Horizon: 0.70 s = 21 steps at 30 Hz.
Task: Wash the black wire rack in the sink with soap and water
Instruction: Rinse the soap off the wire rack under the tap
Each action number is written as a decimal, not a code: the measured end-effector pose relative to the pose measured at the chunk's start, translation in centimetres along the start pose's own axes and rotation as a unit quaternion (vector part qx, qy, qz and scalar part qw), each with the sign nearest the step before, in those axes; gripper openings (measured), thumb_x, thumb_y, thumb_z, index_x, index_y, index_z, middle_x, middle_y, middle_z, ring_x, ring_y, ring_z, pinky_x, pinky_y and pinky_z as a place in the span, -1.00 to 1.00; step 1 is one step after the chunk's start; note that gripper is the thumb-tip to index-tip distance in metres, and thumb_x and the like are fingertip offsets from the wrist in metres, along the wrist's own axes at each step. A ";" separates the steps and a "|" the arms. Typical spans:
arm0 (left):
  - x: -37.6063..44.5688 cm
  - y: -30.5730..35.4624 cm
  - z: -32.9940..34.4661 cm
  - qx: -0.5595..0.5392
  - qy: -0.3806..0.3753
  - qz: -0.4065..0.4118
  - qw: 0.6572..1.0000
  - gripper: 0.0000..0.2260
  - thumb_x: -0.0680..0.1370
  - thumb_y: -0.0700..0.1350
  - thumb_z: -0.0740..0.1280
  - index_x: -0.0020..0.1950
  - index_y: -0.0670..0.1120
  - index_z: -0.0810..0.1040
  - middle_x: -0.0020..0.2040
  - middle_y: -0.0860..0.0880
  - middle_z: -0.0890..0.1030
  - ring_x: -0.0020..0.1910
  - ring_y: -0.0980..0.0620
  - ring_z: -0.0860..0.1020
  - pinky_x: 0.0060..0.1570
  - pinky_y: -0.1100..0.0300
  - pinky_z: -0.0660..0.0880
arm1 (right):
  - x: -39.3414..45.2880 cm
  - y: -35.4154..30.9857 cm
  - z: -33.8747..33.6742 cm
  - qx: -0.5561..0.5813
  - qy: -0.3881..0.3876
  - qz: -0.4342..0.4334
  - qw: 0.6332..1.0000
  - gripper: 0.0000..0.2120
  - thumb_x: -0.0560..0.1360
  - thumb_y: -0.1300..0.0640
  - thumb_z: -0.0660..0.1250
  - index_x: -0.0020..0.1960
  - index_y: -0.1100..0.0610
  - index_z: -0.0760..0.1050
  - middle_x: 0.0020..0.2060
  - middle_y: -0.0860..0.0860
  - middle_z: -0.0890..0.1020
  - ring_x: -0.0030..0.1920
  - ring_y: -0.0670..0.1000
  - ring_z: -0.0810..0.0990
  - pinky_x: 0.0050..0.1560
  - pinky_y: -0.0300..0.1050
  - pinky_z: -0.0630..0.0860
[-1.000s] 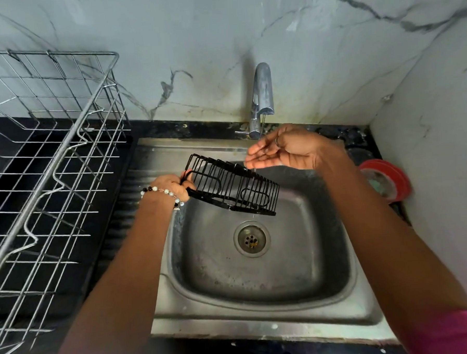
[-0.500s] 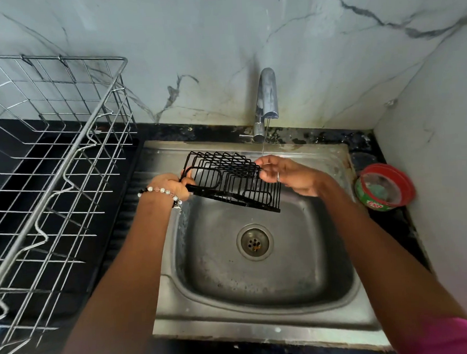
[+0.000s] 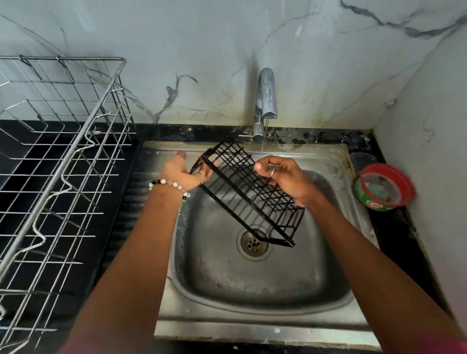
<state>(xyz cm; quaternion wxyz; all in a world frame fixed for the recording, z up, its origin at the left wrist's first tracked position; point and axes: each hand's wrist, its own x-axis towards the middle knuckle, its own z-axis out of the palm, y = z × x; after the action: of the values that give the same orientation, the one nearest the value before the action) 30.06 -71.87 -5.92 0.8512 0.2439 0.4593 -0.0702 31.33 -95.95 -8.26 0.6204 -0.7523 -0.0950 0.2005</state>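
Black wire rack (image 3: 250, 192) hangs tilted over the stainless sink (image 3: 264, 326), its far end high near the tap (image 3: 265, 99), its near end low above the drain (image 3: 253, 243). The left hand (image 3: 184, 172), a bead bracelet (image 3: 170, 184) at its wrist, grips the rack's upper end with curled fingers. The right hand (image 3: 284, 178) pinches the wires along the rack's right side. A thin stream of water (image 3: 263, 140) falls from the tap. A steel dish drainer (image 3: 56, 170) stands on the dark bench (image 3: 122, 236) to the left; a red-rimmed tub (image 3: 384, 186) sits to the right.
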 end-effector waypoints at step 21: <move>-1.0 -9.6 0.9 0.220 -0.096 0.087 0.967 -0.53 0.66 0.16 -0.01 0.06 -0.21 0.47 -0.33 -0.19 0.68 -0.51 -0.12 0.62 -0.49 -0.02 0.60 | 2.4 -2.5 -2.2 -0.115 0.086 0.103 0.984 -0.82 0.58 0.16 0.25 -0.04 0.23 0.60 -0.23 0.14 0.63 -0.24 0.06 0.56 -0.28 -0.13 0.48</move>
<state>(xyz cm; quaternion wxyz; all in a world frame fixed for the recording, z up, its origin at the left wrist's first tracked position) 26.82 -80.76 -8.04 0.8193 0.4565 0.3261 -0.1185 34.65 -96.48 -5.89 0.5117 -0.8387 0.0143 0.1857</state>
